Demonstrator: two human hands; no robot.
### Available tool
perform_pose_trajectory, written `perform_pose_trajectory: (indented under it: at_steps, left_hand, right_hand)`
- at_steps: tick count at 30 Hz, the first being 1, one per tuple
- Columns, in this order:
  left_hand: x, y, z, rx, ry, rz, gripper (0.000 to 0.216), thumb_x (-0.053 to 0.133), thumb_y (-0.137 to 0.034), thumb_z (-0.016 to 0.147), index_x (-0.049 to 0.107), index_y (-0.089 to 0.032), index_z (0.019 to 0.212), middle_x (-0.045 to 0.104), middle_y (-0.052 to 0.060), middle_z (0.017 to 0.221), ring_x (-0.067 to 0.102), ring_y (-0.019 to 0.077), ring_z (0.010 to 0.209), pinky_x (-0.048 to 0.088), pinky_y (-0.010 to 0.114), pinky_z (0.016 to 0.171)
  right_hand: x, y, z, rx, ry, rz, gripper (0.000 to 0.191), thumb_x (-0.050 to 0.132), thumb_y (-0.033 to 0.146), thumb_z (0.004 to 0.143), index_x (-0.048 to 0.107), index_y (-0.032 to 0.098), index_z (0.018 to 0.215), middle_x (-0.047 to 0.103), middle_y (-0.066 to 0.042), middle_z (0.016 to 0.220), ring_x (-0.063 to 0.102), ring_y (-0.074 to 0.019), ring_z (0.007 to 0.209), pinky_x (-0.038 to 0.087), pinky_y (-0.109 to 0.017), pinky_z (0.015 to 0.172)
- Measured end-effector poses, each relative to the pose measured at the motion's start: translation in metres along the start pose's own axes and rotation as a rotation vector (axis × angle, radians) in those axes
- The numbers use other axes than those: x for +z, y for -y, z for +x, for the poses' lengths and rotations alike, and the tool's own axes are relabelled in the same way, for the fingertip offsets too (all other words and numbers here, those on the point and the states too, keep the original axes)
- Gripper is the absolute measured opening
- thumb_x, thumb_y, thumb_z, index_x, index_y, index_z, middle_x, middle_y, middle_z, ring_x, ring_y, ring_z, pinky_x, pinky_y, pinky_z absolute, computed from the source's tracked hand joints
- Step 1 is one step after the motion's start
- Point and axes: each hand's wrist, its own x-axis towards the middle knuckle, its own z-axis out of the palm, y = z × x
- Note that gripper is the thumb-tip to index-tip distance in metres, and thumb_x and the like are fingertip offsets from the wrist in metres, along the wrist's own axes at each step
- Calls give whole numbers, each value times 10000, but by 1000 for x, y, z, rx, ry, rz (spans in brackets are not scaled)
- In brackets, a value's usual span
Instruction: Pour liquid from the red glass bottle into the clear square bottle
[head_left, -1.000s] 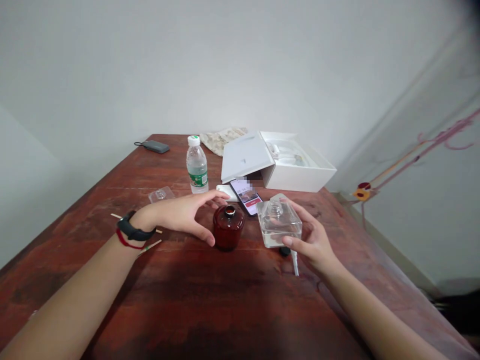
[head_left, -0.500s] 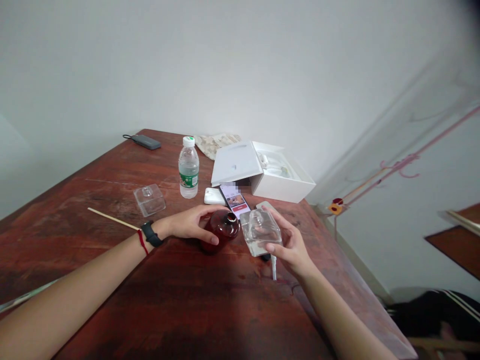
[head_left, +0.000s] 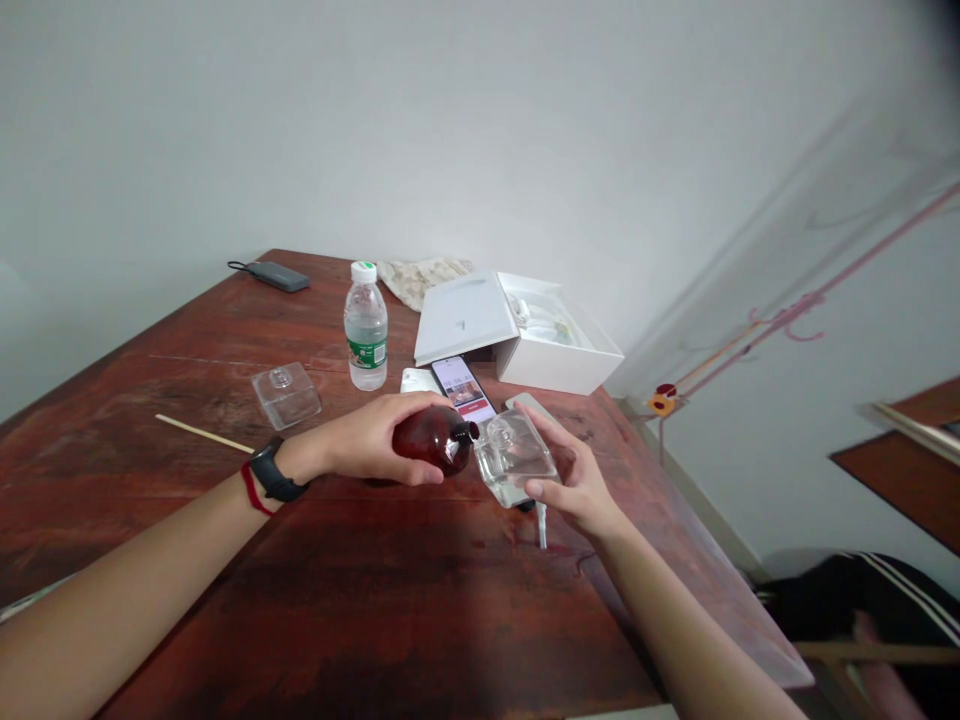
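Two bottles held mouth to mouth.
Left hand (head_left: 365, 447) grips tilted dark red round glass bottle (head_left: 435, 440) — right hand (head_left: 571, 480) grasps clear square glass bottle (head_left: 515, 455).

- My work is on a dark red wooden table (head_left: 375, 610) that stands in the corner of the walls.
- At its far edge I see a grey flat device (head_left: 276, 276) with a cord, and a crumpled cloth (head_left: 420, 278).
- A water bottle (head_left: 366, 327) stands upright near the middle.
- Right of it is an open white box (head_left: 555, 350), its lid (head_left: 459, 318) leaning on it.
- In front of the lid lies a phone (head_left: 466, 388) with the screen lit, just beside a small white case (head_left: 417, 380).
- On the left lie a clear square cap (head_left: 286, 395) and a thin wooden stick (head_left: 204, 434).
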Motion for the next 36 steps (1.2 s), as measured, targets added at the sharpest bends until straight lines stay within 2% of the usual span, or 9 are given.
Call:
perform_pose_trajectory:
  at_steps: [8,21,27,36]
  left_hand:
    - [-1,-9,0,-47,-15,114,687,874,-581,790,677,-231,1347,739,85,1339,698,342,1202,528,432,1053]
    - [3,-13,1,-64,-18,179,702,858,-624,801,676,-229,1353,734,92,1347,701,339,1182,534,419,1027]
    - [7,-10,2,-51,-24,165,729,873,-618,789,670,-223,1368,723,94,1373,689,341,1215,515,426,1061]
    - [12,-6,2,-62,-28,163,711,884,-601,780,683,-234,1356,736,84,1362,699,338,1208,524,407,1060]
  right_hand:
    - [-1,2,0,3,-3,-33,855,971,452,709,653,301,1488,714,-115,1464,699,-371,1308,552,-548,1121]
    - [-6,10,0,20,5,-90,880,977,436,700,640,289,1499,724,-112,1447,691,-380,1313,545,-547,1124]
    - [-10,10,1,-19,-10,-174,851,976,439,698,664,279,1474,669,-117,1523,652,-383,1369,478,-560,1195]
    - [-10,16,1,-12,32,-190,892,970,436,706,627,281,1514,709,-120,1461,702,-380,1290,540,-563,1129]
